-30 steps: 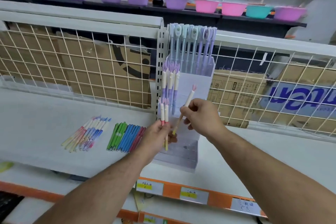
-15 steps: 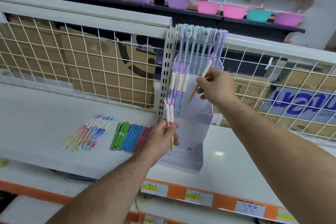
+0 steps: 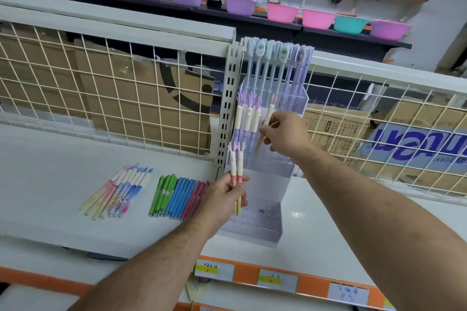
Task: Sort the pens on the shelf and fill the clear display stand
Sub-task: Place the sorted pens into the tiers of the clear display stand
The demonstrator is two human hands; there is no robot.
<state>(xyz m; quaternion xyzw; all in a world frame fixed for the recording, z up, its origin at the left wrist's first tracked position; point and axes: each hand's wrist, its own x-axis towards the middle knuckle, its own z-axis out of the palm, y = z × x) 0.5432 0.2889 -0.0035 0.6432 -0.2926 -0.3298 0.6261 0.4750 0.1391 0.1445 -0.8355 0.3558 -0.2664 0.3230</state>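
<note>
A clear tiered display stand (image 3: 255, 225) stands on the white shelf (image 3: 50, 184). Tall blue and purple pens (image 3: 275, 70) fill its top tier; three purple-tipped pens (image 3: 246, 118) stand in the second tier. My right hand (image 3: 285, 134) pinches a pink-tipped pen (image 3: 269, 115) and holds it tilted at the second tier, beside those three. My left hand (image 3: 222, 197) grips two pink-tipped pens (image 3: 236, 164) upright in front of the stand. On the shelf to the left lie a pastel pen group (image 3: 118, 192) and a row of green, blue and red pens (image 3: 177, 195).
A white wire grid (image 3: 113, 98) backs the shelf, with cardboard boxes (image 3: 156, 98) behind it. A perforated metal upright (image 3: 228, 103) stands just left of the stand. Coloured bowls (image 3: 240, 5) line a far shelf. Price labels (image 3: 276, 280) run along the orange shelf edge.
My right hand has brought its pen down from beside the tall top-tier pens to the second tier, next to the purple-tipped pens. My left hand has stayed in place with its two pens.
</note>
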